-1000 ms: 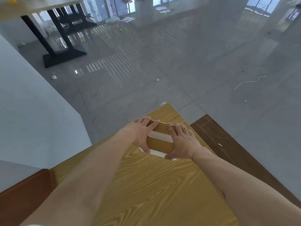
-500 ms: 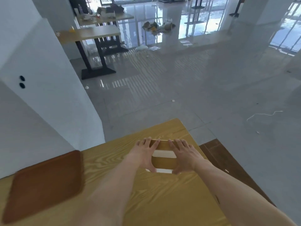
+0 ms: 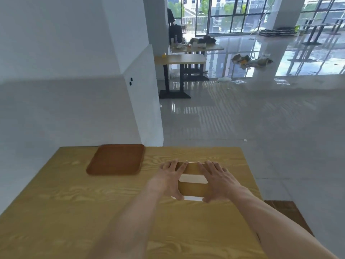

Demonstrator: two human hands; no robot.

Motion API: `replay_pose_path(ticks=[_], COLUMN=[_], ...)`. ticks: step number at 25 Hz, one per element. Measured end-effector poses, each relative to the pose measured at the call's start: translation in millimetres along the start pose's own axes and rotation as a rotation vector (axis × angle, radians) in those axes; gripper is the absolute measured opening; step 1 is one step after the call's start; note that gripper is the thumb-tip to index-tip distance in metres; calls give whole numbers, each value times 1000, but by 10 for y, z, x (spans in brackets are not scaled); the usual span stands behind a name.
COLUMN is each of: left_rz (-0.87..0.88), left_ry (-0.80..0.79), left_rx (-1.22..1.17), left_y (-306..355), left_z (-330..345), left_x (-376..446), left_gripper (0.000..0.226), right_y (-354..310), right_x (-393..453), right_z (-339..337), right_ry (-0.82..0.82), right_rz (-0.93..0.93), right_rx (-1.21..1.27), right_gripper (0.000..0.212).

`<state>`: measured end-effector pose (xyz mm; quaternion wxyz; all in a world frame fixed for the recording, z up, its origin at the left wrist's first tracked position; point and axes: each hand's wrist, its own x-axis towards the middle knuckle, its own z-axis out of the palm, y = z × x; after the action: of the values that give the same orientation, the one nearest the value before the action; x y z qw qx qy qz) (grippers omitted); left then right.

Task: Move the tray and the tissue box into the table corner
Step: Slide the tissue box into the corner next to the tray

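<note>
Left hand (image 3: 170, 179) and right hand (image 3: 219, 181), each clasped on one end of the tissue box (image 3: 193, 187): fingers reach over its far top edge, thumbs press its near side. The box, wood-toned with a pale slot across its top, is gripped between the two palms; whether its base touches the table (image 3: 74, 212) or is raised slightly above it cannot be told. Both bare forearms extend from the near edge of the view toward the box. Relative to the box, the brown tray (image 3: 116, 159) lies to the left and slightly farther away, flat on the table, apart from the box and close to the table's far edge, near the white wall (image 3: 65, 100). Right of the box the tabletop ends at its right edge, beyond which lies glossy grey floor (image 3: 261, 128). Farther beyond the box stands another table (image 3: 181, 59).
</note>
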<state>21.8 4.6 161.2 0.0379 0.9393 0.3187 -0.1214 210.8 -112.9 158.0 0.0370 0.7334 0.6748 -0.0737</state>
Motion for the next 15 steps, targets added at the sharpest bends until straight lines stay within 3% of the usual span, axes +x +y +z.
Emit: replay_pose_path(ticks=[9, 15], left_rz=[-350, -480], left_ry=[-34, -45], left_rx=[5, -14], left_y=[-617, -1021], left_z=[292, 398], left_x=[-1306, -2028], left_gripper=[134, 133], right_y=[-1187, -1960], right_x=[168, 331], right_z=[-9, 74], right_ry=[5, 18], right_rz=[-323, -472], right_rx=[2, 8], right_gripper=[133, 133])
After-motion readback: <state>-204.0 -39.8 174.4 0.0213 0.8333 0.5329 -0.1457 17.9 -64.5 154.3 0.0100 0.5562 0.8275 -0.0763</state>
